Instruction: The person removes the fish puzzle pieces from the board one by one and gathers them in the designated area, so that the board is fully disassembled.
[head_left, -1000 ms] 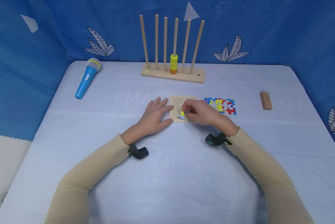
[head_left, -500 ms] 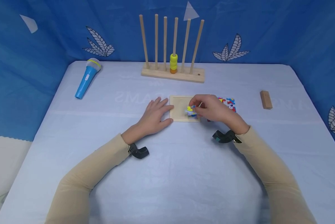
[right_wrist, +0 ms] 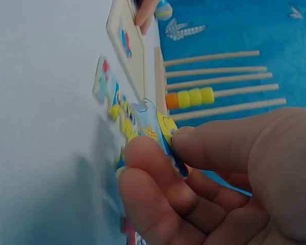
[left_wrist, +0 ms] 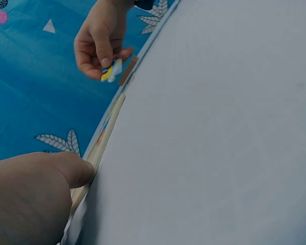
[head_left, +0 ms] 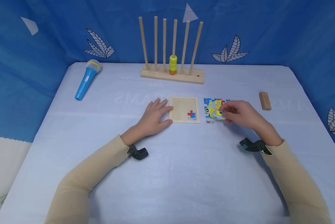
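Observation:
My right hand (head_left: 238, 113) pinches a yellow and light-blue jigsaw piece (right_wrist: 160, 125) between thumb and fingers. It holds the piece just above the loose jigsaw pieces (head_left: 210, 105), and partly hides them. To their left lies a square wooden puzzle tray (head_left: 181, 105), with a red and blue jigsaw piece (head_left: 192, 115) in its lower right corner. Spread fingers of my left hand (head_left: 153, 117) rest at the tray's left edge, thumb and index fingertip touching the rim. In the left wrist view, the left thumb (left_wrist: 74, 171) presses against the tray's side.
Behind the tray stands a wooden peg rack (head_left: 171, 76) with several upright rods and yellow and orange beads on one. A blue toy microphone (head_left: 86, 80) lies at the back left. A small wooden block (head_left: 265, 101) is on the right. Blue cloth (head_left: 122, 31) backs the table.
My right hand has moved right from over the tray to the loose pieces, still pinching a yellow and light-blue piece. The red and blue corner piece is now uncovered. My left hand stayed put.

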Tool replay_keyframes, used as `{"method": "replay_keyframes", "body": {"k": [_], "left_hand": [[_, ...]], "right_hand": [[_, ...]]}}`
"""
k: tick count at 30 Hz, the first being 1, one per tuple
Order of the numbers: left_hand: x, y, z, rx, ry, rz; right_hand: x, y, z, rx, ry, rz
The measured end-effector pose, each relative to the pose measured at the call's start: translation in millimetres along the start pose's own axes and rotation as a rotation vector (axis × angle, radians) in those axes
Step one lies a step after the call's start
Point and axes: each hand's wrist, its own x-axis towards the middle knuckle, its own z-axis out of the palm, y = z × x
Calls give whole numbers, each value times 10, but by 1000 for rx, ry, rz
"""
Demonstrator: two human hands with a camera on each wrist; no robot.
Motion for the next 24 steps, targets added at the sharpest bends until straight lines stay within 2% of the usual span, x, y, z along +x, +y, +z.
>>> {"method": "replay_keyframes", "body": {"k": [5,12,18,24], "left_hand": [[-7,2,-4,2,6,7],[-7,15,-1,-1,2,6],[-15,19,-15,1,-2,3],[-11,2,-9,2,2,11]], "right_hand": [[-52,117,-34,0,-13,7],[-46,125,14,20,-64,8],[-26,100,95,-100,-1,-17],[-8,84,141,-170,46,12]]}}
